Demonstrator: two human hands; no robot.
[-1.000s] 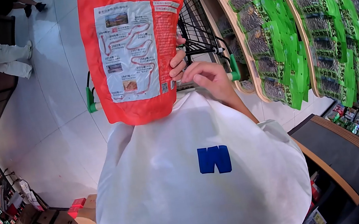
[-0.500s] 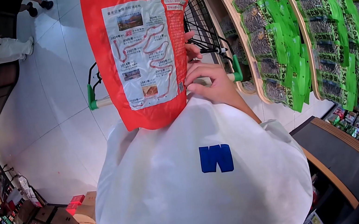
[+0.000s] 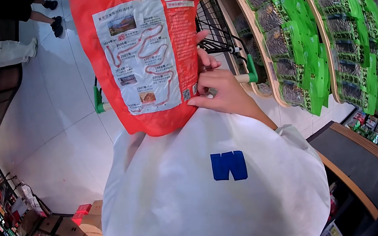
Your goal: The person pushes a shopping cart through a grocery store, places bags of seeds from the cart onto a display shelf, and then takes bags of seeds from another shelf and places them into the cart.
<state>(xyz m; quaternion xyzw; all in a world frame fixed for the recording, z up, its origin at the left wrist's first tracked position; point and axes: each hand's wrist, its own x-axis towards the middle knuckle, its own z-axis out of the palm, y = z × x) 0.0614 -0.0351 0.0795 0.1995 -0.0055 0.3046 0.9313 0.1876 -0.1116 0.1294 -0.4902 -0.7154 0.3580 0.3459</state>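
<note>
A large red packet (image 3: 184,25) fills the upper middle of the head view, its printed back with a white timeline panel facing me. My right hand (image 3: 225,88) pinches the packet's lower right edge between thumb and fingers. Past that same edge show a few fingertips of my left hand (image 3: 208,59); the rest of it is hidden behind the packet, which it appears to support. Behind the packet is a shopping cart (image 3: 251,68) with a green-ended handle, mostly covered.
Green bags of packaged food (image 3: 288,58) hang in rows on a wooden rack at the right. Two people's legs (image 3: 47,17) show at the upper left, beside dark shelving. Cardboard boxes (image 3: 93,224) stand at the lower left, and a dark counter (image 3: 352,151) at the lower right.
The packet has shifted slightly left and turned a little. My right hand has slid along its edge, and more of the fingertips behind it show. A walking person's legs have moved.
</note>
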